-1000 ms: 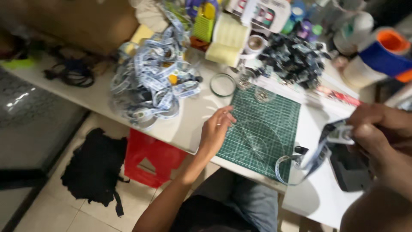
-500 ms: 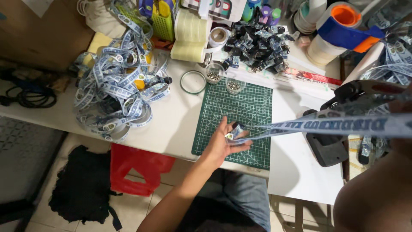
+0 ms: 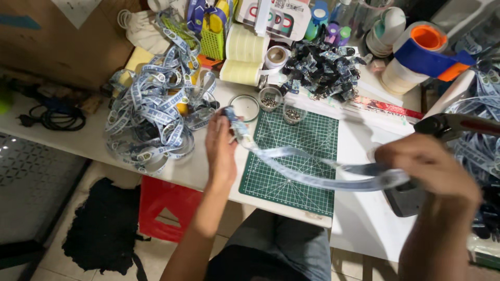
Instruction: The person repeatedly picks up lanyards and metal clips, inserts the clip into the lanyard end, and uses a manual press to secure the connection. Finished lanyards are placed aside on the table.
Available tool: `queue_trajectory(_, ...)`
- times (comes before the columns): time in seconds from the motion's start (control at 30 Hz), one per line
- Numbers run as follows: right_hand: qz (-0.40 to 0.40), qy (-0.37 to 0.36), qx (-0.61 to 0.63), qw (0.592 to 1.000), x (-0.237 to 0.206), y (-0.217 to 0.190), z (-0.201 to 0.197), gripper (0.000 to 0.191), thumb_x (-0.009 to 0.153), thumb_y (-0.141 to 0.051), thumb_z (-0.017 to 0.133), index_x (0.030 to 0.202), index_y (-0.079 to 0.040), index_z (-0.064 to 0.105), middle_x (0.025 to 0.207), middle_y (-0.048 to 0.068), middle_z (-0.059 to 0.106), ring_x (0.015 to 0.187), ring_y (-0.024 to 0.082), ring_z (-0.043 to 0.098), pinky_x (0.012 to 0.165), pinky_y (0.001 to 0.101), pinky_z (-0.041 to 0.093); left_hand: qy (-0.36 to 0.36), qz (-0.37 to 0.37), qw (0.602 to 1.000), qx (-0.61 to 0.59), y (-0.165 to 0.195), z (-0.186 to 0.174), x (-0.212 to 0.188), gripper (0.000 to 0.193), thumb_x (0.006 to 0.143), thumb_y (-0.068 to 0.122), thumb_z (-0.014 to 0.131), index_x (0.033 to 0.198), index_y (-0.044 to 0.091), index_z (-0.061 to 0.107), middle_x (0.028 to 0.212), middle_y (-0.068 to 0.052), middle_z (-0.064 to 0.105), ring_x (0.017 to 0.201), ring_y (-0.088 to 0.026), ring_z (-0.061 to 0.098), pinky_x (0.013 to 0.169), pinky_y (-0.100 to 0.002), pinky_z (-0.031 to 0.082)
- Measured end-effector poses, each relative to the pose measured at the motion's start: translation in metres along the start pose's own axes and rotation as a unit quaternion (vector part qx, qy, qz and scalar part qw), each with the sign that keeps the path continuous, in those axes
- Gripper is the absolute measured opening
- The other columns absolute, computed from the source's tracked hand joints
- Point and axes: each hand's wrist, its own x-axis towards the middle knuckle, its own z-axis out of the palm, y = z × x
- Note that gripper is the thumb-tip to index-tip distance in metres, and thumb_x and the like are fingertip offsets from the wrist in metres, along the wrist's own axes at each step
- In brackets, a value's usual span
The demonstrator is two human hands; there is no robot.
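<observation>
Both arms are bare from the hands down to the lower frame edge; no sleeve, watch, ring or glove shows. The left hand (image 3: 220, 148) is sharp, with a slim forearm. The right hand (image 3: 424, 166) is blurred, nearer and larger. Dark grey trousers cover the lap (image 3: 276, 250).

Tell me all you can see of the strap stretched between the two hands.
The strap is a flat, light blue printed ribbon, fabric by its look. It hangs doubled in a shallow sag above the green cutting mat, clear of it. The left hand holds one end up; the right hand grips the other. Motion blur hides finer detail.
</observation>
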Motion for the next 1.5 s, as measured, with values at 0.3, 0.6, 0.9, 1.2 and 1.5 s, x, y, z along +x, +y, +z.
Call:
queue_trajectory(0.3,0.217,0.178,-0.290,0.915,0.136,0.043,0.064,0.029,0.096,-0.038,0.065,0.119,-0.021,0.073,0.091,0.015,0.076,0.082,0.031,0.073,0.072,0.0449,0.055,-0.117,0.089,0.910,0.388,0.052,0.016,-0.033,0.054,0.094,0.010,0.066,0.148,0.011,0.059,0.103,-0.012,0.074,0.076,-0.019,0.061,0.064,-0.034,0.047)
queue_trajectory(0.6,0.202,0.135,-0.447,0.861,0.210,0.108,0.086,0.008,0.085,-0.023,0.073,0.088,-0.021,0.081,0.084,0.011,0.075,0.081,0.034,0.072,0.067,0.0478,0.056,-0.160,0.124,0.834,0.513,0.033,0.020,-0.046,0.036,0.084,0.011,0.079,0.119,0.009,0.073,0.099,-0.011,0.076,0.082,-0.021,0.070,0.071,-0.033,0.054)
queue_trajectory(0.9,0.204,0.129,-0.471,0.849,0.219,0.118,0.090,0.009,0.083,-0.018,0.072,0.084,-0.022,0.080,0.082,0.010,0.075,0.077,0.032,0.073,0.065,0.0453,0.056,-0.115,-0.090,0.952,0.270,0.008,-0.003,-0.040,0.034,0.083,0.007,0.079,0.117,0.001,0.075,0.089,-0.001,0.070,0.074,-0.006,0.057,0.065,-0.023,0.047)
queue_trajectory(1.2,0.200,0.153,-0.437,0.863,0.211,0.108,0.083,0.009,0.083,-0.016,0.071,0.086,-0.018,0.079,0.083,0.011,0.076,0.078,0.034,0.073,0.067,0.0474,0.056,-0.093,-0.067,0.966,0.231,0.004,-0.004,-0.039,0.027,0.092,0.008,0.075,0.117,-0.001,0.077,0.089,-0.001,0.068,0.079,-0.007,0.056,0.070,-0.022,0.045)
queue_trajectory(1.5,0.156,0.236,-0.421,0.862,0.221,0.081,0.082,0.012,0.092,-0.020,0.067,0.091,-0.016,0.078,0.084,0.016,0.074,0.077,0.039,0.071,0.066,0.0505,0.055,-0.033,-0.102,0.982,0.154,-0.012,-0.027,-0.034,0.026,0.087,0.001,0.071,0.112,-0.004,0.073,0.090,-0.005,0.072,0.078,-0.010,0.066,0.070,-0.022,0.052)
